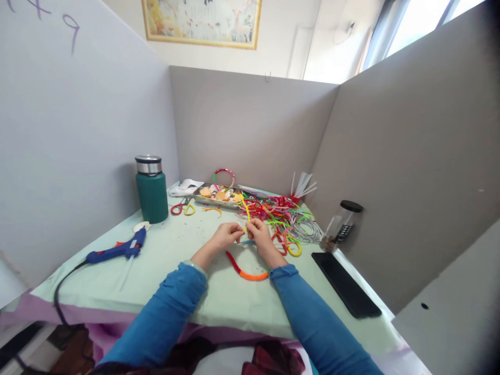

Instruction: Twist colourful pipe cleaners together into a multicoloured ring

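My left hand [226, 235] and my right hand [260, 237] are close together over the middle of the table, fingers pinched. Between their fingertips runs a yellow pipe cleaner [247, 209], its free end rising toward the back. Just below my hands is a ring [252, 276] wrapped in red and orange, with a bit of green near my right wrist. A light blue stretch shows between my hands; whether it belongs to the ring I cannot tell. My fingers hide where the yellow strand meets the ring.
A heap of coloured pipe cleaners [269, 207] lies behind my right hand, near scissors [294, 247]. A metal tray [201, 199] of round pieces, another wrapped ring [224, 171] and more scissors [189, 210] stand behind. Left are a green bottle [151, 197] and glue gun [117, 252]; right, a black phone [346, 285] and jar [344, 226].
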`<state>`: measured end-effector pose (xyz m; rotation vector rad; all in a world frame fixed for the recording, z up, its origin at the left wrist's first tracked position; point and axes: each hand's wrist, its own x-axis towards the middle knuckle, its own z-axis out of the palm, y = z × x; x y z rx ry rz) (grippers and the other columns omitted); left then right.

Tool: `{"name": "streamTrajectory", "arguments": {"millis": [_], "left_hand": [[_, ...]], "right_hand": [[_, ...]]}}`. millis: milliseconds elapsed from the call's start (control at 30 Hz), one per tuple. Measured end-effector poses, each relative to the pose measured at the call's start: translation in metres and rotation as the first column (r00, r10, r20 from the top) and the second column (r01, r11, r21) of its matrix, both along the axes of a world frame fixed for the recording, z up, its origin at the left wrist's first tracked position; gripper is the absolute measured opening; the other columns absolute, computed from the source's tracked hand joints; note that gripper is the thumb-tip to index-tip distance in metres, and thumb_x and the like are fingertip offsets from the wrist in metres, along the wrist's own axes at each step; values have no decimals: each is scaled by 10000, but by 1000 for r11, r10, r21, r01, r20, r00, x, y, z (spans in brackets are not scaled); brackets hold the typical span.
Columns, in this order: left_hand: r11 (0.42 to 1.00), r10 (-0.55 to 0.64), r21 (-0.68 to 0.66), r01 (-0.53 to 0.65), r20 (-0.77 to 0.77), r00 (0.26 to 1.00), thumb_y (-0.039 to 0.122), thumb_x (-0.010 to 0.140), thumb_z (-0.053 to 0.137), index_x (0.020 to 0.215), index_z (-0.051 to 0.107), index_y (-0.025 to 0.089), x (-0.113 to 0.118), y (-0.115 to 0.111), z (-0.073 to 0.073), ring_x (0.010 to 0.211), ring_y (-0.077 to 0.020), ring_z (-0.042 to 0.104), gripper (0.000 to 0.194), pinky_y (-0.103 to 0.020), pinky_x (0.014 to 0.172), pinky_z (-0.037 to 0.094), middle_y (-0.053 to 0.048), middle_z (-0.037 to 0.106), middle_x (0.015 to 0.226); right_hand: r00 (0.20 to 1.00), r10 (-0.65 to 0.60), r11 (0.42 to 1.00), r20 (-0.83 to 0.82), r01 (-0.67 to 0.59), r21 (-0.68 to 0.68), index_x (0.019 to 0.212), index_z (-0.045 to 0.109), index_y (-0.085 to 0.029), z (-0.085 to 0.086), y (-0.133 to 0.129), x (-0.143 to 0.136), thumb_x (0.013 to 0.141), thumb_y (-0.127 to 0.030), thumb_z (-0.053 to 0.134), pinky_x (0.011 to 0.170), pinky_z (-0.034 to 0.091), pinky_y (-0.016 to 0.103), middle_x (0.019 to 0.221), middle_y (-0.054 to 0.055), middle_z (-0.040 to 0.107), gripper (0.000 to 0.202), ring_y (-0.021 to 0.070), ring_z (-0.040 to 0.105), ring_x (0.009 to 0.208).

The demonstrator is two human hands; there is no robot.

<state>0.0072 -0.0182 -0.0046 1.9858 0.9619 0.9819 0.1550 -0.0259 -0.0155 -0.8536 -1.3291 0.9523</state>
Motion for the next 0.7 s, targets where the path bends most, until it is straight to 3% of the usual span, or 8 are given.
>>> {"name": "streamTrajectory", "arguments": {"millis": [167, 333, 467, 700], "left_hand": [[937, -168, -262, 231, 242, 956, 383, 691, 574, 795, 543, 129, 1, -5, 4, 364, -32, 322, 277, -190, 401, 235, 18, 558, 575], [945, -67, -294, 142, 251, 966, 361, 665, 598, 734, 517, 136, 1, -4, 4, 335, -25, 303, 249, -179, 373, 200, 41, 511, 499], [934, -68, -331, 139, 217, 974, 322, 662, 586, 716, 510, 147, -1, 0, 3, 329, -33, 292, 198, -183, 371, 197, 56, 474, 453], [986, 6, -168, 0, 35, 999, 285, 666, 559, 671, 553, 136, -4, 12, -10, 423, -68, 405, 150, -197, 438, 279, 19, 528, 487]], "right_hand": [[985, 43, 998, -169, -50, -32, 641, 465, -188, -1, 2, -3, 700, -400, 586, 432, 292, 210, 470, -64, 413, 251, 70, 367, 421], [987, 24, 1000, -158, -25, -8, 656, 469, -188, 1, -1, -5, 706, -396, 585, 437, 302, 199, 483, -62, 418, 243, 66, 368, 433], [979, 61, 996, -196, -74, -59, 687, 468, -191, 3, -2, -4, 699, -393, 586, 434, 323, 198, 505, -57, 432, 235, 69, 389, 436], [880, 101, 978, -465, -174, -117, 739, 471, -198, 8, 0, 6, 668, -299, 634, 438, 353, 187, 629, -41, 534, 205, 65, 451, 477]]}}
